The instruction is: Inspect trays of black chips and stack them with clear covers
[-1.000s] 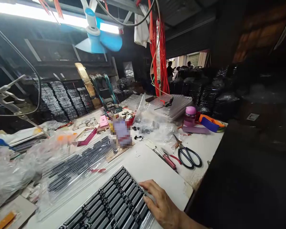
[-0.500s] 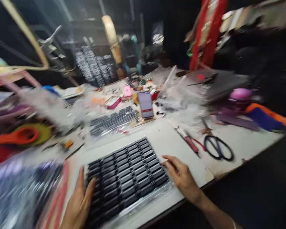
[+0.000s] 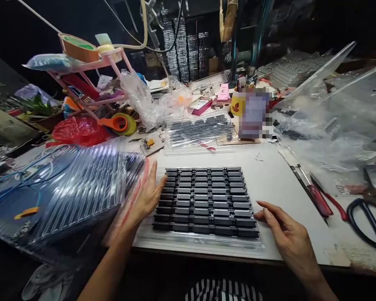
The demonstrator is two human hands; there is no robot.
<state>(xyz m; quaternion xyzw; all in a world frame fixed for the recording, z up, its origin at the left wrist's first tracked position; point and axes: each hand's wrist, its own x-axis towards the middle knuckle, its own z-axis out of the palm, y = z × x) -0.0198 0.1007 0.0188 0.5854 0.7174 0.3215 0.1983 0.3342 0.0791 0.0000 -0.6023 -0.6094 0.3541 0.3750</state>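
Rows of black chip-like blocks with fine pins along their edges (image 3: 201, 197) lie in a clear plastic tray (image 3: 207, 241) on the white table in front of me. My left hand (image 3: 148, 195) rests along the tray's left side, fingers stretched and thumb on the edge of the rows. At the right side is my right hand (image 3: 288, 235), its fingers loosely bent and apart. Its fingertips are close to the ends of the rows; whether they touch is unclear. Nothing shows between them.
A stack of clear plastic trays (image 3: 84, 188) lies to the left, and another filled tray (image 3: 200, 129) lies behind. On the right are scissors (image 3: 368, 213), red-handled pliers (image 3: 332, 200) and a red-handled tool (image 3: 319, 198). Behind stand a blurred-out phone (image 3: 253, 115) and a yellow cup (image 3: 236, 103).
My view has turned left and steadied, so the tray looks straighter and the stacked trays show more fully. Both hands remain at the tray's two sides.
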